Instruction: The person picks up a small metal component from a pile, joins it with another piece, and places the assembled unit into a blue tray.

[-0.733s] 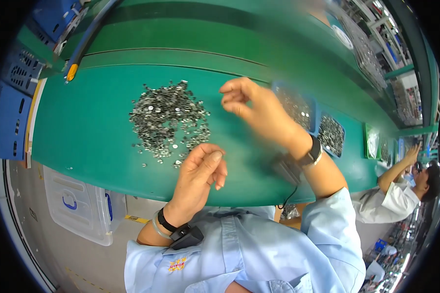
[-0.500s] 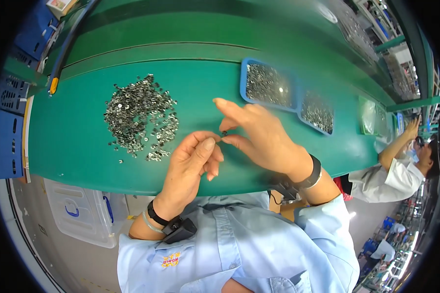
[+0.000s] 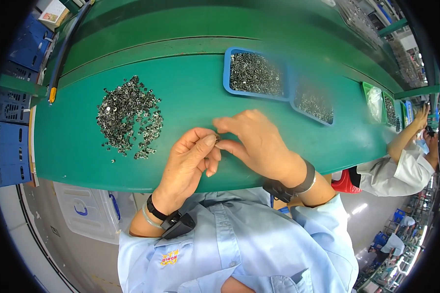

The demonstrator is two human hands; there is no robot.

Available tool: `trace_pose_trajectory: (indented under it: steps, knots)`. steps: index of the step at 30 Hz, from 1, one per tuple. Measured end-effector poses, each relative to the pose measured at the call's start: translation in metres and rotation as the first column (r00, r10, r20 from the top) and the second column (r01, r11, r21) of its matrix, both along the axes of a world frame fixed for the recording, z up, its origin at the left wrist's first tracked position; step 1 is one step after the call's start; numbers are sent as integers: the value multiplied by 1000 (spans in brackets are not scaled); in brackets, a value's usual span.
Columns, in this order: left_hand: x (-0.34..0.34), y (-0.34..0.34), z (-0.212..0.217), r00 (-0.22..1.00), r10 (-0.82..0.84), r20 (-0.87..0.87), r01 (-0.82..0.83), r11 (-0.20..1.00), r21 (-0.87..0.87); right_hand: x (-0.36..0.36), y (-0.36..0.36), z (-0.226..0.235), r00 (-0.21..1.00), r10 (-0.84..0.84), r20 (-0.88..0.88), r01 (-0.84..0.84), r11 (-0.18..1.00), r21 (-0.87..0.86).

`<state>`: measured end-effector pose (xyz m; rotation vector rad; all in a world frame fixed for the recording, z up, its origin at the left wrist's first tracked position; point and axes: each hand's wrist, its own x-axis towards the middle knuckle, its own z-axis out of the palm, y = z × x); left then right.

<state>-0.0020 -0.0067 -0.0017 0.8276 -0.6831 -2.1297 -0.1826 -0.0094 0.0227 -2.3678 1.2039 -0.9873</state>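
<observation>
My left hand (image 3: 190,154) pinches a tiny dark metal piece (image 3: 217,139) between thumb and forefinger, its other fingers curled. Close against it, my right hand (image 3: 259,144) has its thumb tip and bent forefinger around the same piece; the fingertips hide most of it, so its exact shape is unclear. To the left, a loose heap of small shiny metal pieces (image 3: 122,115) lies on the green tabletop (image 3: 190,88). Beyond my right hand stand two blue trays, one (image 3: 227,78) farther back and one (image 3: 308,117) nearer the right, both filled with similar pieces.
Green bins (image 3: 366,90) stand at the far right, beside a person in a light shirt (image 3: 393,173). Blue crates (image 3: 10,154) stack at the left edge. A clear lidded box (image 3: 85,217) sits below the table. A yellow-tipped rod (image 3: 53,95) runs along the left back.
My right forefinger, stretched out before, has bent down toward the piece. My hands have come closer together around it. The view has shifted slightly.
</observation>
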Motion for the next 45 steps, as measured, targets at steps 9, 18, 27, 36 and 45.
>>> trace_pose_trajectory:
  steps: [9, 18, 27, 36, 45]
  knots:
    - [-3, 0, -2, 1000, -3, -25, 4, 1000, 3, 2, 5, -20, 977, -67, 200, 76, 996, -36]
    - [-9, 5, 2, 999, 32, 17, -31, 996, -78, 1, 9, -18, 948, -74, 310, 64, 997, 42]
    - [-11, 5, -7, 962, -12, -272, 4, 1000, -28, 7, 22, -17, 891, -164, 424, 77, 974, 214]
    - [-14, 5, -14, 928, -25, -373, 15, 999, -31, 9, 26, -23, 871, -175, 459, 95, 977, 191]
    - [-8, -1, 9, 999, 17, 41, -10, 986, -169, -1, 14, -12, 984, -101, 145, 116, 988, -97]
